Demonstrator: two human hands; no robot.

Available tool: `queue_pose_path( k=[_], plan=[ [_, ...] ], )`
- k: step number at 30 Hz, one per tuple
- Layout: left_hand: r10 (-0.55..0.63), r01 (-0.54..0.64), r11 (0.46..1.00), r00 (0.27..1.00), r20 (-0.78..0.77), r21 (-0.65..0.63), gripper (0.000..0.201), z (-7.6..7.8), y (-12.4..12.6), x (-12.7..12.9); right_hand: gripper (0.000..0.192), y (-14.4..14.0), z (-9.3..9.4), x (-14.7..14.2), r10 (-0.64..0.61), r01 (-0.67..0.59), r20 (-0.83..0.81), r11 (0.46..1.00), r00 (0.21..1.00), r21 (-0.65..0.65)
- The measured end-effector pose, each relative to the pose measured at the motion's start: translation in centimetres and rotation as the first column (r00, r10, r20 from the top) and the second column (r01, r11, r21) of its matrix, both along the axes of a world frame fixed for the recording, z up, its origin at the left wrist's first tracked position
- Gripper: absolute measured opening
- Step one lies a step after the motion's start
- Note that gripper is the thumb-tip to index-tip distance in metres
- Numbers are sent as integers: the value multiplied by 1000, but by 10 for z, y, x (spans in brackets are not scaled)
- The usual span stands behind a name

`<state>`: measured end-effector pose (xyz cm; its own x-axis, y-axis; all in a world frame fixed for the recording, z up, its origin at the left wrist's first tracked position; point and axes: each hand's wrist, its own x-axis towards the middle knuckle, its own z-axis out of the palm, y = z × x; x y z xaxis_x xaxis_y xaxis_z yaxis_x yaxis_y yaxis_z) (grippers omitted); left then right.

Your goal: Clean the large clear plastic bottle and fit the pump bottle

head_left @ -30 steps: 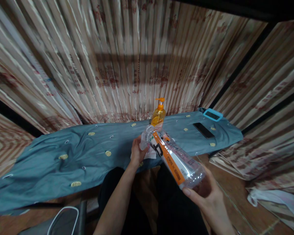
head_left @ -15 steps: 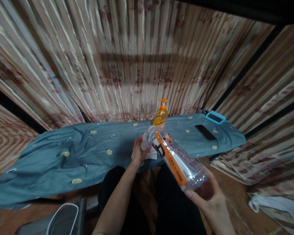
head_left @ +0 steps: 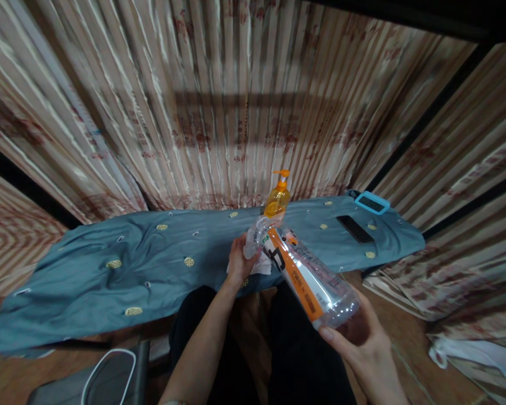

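A large clear plastic bottle (head_left: 307, 275) with an orange and white label slants across my lap, its neck end up and to the left. My right hand (head_left: 362, 343) grips its base, thumb along the near side and fingers behind. At the neck end, my left hand (head_left: 238, 263) is closed around a small clear plastic piece (head_left: 252, 243) that touches the bottle's mouth; its exact kind is hard to make out. Below it lies a white paper (head_left: 262, 265), partly hidden. Just behind the bottle's neck stands a pump bottle (head_left: 277, 199) with yellow liquid and an orange pump.
A blue-green patterned cloth (head_left: 152, 247) covers the long narrow table. On its right lie a black phone (head_left: 355, 229) and a light-blue-framed device (head_left: 372, 203). Striped curtains (head_left: 219, 112) hang behind and at both sides. A grey seat (head_left: 105, 377) with a white cable stands lower left.
Both hands and the bottle stay in almost the same place. The whole view has shifted very slightly.
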<state>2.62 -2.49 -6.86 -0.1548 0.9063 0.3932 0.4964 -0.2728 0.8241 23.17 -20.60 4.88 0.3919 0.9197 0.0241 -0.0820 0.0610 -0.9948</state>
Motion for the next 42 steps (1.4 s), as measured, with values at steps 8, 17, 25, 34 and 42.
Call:
queue_pose_path(
  k=[8,17,25,34,42],
  plan=[
    [-15,15,1000,1000,19,-9,58,0,0,-2,72,-2,-4,2,35,-34,-6,999,999,15],
    [-2,2,1000,1000,12,23,55,0,0,-1,73,-4,-14,5,62,-61,-21,997,998,37],
    [-12,12,1000,1000,-6,1,56,2,-1,-2,74,-5,-11,5,73,-72,-23,997,997,37],
    [-10,10,1000,1000,-10,5,58,-1,2,-2,73,-2,-11,3,61,-59,-50,997,997,39],
    [-12,12,1000,1000,11,5,61,-4,3,-3,71,-2,-6,2,49,-44,-89,998,995,55]
  ],
)
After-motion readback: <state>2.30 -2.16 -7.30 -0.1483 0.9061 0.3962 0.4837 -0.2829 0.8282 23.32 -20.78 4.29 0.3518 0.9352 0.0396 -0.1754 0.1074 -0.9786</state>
